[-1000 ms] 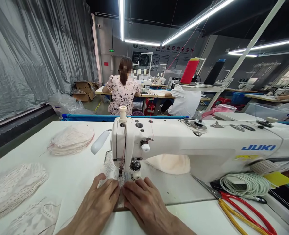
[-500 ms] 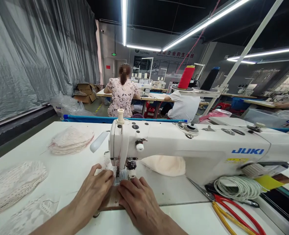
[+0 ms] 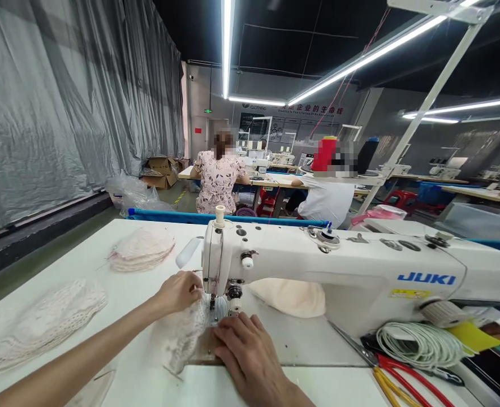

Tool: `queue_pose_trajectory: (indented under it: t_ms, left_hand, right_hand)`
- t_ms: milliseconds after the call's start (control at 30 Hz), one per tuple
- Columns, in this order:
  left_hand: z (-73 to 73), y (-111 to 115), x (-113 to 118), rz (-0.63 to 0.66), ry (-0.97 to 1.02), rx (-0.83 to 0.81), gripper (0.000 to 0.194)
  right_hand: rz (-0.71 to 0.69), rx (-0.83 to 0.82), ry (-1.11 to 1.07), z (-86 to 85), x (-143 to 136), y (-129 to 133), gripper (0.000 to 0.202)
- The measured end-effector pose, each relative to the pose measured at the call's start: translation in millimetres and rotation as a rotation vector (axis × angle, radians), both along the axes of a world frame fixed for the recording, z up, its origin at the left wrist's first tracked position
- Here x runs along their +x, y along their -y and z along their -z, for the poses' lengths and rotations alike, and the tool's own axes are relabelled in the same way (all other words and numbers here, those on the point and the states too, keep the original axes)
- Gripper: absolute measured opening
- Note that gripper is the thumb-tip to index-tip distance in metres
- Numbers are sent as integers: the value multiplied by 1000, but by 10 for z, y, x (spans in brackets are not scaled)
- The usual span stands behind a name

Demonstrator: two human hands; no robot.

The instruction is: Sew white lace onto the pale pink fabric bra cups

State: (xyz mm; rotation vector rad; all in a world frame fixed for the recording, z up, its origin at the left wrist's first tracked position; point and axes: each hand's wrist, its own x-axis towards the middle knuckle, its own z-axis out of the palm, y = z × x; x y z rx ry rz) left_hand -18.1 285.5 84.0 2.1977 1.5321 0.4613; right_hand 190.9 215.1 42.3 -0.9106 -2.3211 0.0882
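Observation:
My left hand is closed, pinching the upper edge of a white lace piece just left of the needle. The lace hangs down from those fingers over the table edge of the machine bed. My right hand lies on the bed right of the presser foot, fingers stretched forward and palm down. Nothing shows in it, though what is under the fingertips is hidden. Both hands are at the head end of a white sewing machine. Behind the needle, under the arm, lies a cream fabric piece.
Stacks of lace pieces lie at the left and far left of the table. Right of the bed are red-and-yellow-handled scissors and a coil of pale cord. Two people sit beyond a blue bar.
My left hand has moved up and back from the needle, lifting the lace piece into view. My right hand stays near the presser foot. The view has shifted slightly.

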Motion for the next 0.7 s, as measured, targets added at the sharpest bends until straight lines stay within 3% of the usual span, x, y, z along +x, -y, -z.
queue_pose_trajectory:
  t_ms: [67,167,200,233,367,433,533,600,700]
  left_hand:
    - [-100,292,-81,5,47,-114,35]
    - [-288,803,-123,11,167,-234,36]
    - [-350,961,-115,-16,292,-287,35]
    - [-407,1103,-100,-18,386,-324,34]
    - [-544,1503,-40,-77,668,-613,35]
    - [-541,1634,-32,-126,766,-734,37]
    - [-441,1817,-49,-169,876,-779,40]
    - [-328,1956,-73,-181,924,-795,43]
    - [-136,2181,-106,-175,952,-814,49]
  right_hand:
    - [-13,-64,-92,-41,-7,51,20]
    - [-93,-284,-240,-196,-41,201,58]
    - [-142,-376,-278,-265,-53,261,67]
    - [-195,-476,-313,-334,-63,321,69]
    - [-349,-985,-408,-521,-64,518,35]
    - [-387,-1222,-425,-538,-37,593,36]
    - [-434,-1422,-447,-517,41,711,37]
    - [-471,-1469,-433,-509,109,815,38]
    - [-515,-1414,-302,-507,192,1007,39]
